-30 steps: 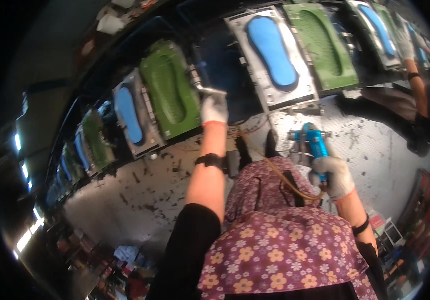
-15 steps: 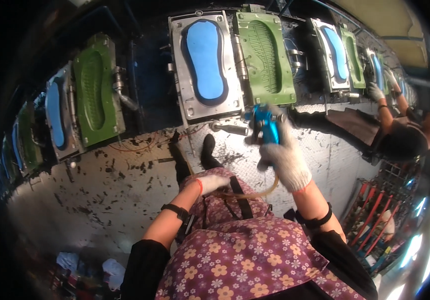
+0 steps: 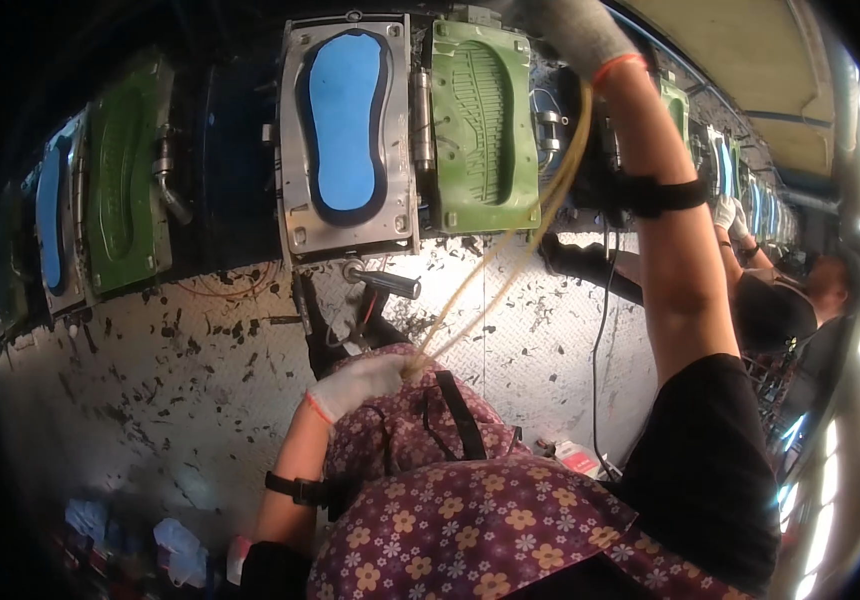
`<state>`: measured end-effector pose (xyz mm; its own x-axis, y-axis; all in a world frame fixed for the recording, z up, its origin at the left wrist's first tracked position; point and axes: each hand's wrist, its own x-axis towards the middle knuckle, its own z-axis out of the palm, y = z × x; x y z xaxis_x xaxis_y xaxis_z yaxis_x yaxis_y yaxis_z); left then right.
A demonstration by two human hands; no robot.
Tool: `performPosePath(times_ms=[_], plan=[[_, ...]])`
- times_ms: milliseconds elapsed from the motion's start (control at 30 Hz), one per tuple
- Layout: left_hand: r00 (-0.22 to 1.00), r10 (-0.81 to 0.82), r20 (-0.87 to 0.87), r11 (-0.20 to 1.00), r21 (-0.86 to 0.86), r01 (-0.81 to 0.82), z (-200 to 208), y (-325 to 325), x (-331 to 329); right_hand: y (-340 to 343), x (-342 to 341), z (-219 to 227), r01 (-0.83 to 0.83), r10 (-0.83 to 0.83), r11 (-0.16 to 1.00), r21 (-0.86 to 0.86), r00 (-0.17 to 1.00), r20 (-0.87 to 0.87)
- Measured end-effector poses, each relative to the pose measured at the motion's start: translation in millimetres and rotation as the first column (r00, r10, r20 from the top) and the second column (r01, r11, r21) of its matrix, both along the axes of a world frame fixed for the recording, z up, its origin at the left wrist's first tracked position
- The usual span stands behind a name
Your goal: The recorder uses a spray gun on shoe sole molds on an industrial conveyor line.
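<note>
My left hand, in a whitish work glove, is closed on a yellowish hose in front of my flowered apron. From there the hose loops up in two strands to my right hand. That gloved hand is raised at the top edge, right of a green sole-patterned mould half; its fingers are partly hidden in the dark. The blue spray gun it held half a second ago is not visible, but the hose still leads to this hand. Left of the green half lies a metal mould half bearing a blue sole.
More moulds stand in line, with a green half at the left. A metal handle sticks out below the middle mould. A black cable hangs at the right. A gloved co-worker works farther right. Dark scraps litter the metal floor.
My right hand has risen from near the middle to the top edge, drawing the hose up with it; the spray gun has gone out of sight. The view has shifted right.
</note>
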<state>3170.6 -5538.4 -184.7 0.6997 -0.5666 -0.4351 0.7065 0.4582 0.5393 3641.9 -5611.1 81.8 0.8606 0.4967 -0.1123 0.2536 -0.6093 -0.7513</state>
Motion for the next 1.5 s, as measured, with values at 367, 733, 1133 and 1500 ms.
performPosePath(times_ms=[367,733,1133,1500], plan=[[0.944,0.092,0.316,0.757,0.594,-0.272,49.9,-15.8,14.1,-171.8,-88.2,-6.8,0.095,-0.094,0.995,-0.026,0.821,-0.564],[0.987,0.101,0.124,0.542,0.825,-0.159,80.3,-44.3,21.4,-97.8,-21.0,-73.4,0.311,-0.216,0.850,0.425,0.942,-0.257],[0.993,-0.076,0.095,0.569,0.822,-0.036,105.9,-100.8,89.7,-294.5,-70.0,20.2,0.545,-0.131,0.629,0.555,0.778,-0.615],[0.958,-0.288,0.004,0.684,0.700,0.203,118.0,-165.6,162.3,-441.3,-106.7,9.3,0.659,-0.459,0.741,0.127,0.636,-0.620]])
